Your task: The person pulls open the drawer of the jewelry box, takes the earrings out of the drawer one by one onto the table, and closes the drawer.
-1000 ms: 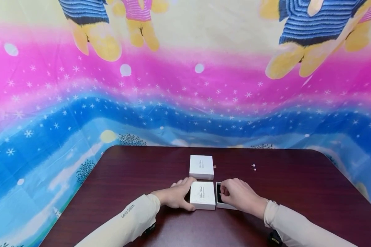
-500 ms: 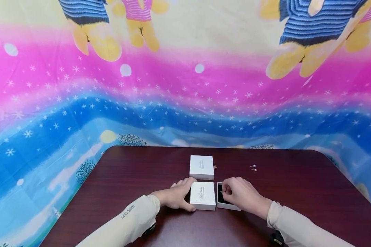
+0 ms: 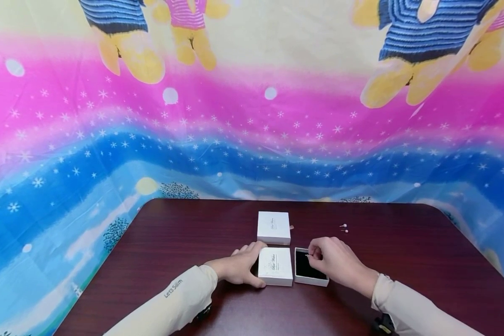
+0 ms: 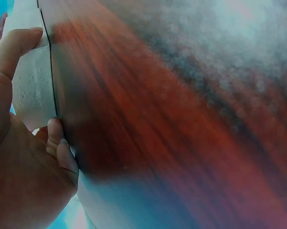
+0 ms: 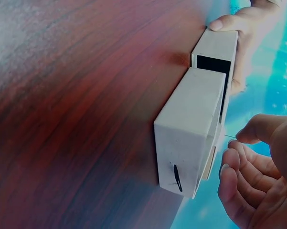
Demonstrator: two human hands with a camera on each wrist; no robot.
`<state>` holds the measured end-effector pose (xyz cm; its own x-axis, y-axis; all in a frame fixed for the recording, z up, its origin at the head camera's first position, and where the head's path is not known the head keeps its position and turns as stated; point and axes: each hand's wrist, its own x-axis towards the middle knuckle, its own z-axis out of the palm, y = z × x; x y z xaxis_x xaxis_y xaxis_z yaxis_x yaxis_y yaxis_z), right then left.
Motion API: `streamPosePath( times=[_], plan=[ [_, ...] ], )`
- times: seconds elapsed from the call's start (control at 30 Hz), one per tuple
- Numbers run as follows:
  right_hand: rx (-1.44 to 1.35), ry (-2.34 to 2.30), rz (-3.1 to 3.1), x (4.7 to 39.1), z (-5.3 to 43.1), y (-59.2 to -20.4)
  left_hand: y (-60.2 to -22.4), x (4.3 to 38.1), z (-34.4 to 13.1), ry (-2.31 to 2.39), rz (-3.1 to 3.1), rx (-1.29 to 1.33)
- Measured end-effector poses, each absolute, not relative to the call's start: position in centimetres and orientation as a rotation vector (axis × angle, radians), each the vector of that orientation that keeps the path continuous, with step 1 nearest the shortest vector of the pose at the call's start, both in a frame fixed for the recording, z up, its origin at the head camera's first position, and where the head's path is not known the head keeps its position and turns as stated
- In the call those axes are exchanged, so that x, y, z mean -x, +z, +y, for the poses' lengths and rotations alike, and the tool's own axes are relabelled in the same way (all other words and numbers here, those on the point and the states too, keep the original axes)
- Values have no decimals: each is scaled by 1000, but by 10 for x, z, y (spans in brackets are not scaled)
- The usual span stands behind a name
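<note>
One white box [image 3: 276, 266] gripped by left hand [image 3: 239, 269]; right hand [image 3: 336, 262] pinches thin item [image 5: 230, 137], seemingly pin, over black-lined tray [image 3: 311, 282].

My left arm [image 3: 164, 301]: sleeved, slanting forward and inward to the left wrist [image 3: 216, 269]. My left hand [image 3: 238, 269]: back upward; left thumb [image 3: 255, 280] stretched out on the side nearest me, left fingers [image 3: 250, 247] reaching out on the far side, gripping between them. My right arm [image 3: 420, 308]: sleeved, slanting forward and inward from the opposite side to the right wrist [image 3: 363, 282]. My right hand [image 3: 336, 261]: near the left hand, to its right and roughly level with it, back upward; right thumb [image 5: 259, 128] and right forefinger [image 5: 250, 155] pinching at their tips, remaining fingers [image 5: 236, 195] curled in beside them.
</note>
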<state>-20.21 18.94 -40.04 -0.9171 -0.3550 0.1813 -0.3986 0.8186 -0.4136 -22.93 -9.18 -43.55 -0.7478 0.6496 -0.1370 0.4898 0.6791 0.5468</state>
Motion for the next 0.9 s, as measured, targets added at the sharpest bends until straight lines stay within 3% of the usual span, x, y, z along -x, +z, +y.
streamPosePath(
  times=[0.9],
  plan=[
    [-483,707,-2810,201,220,-396,-435,229,-92,707,2570,-901]
  ],
)
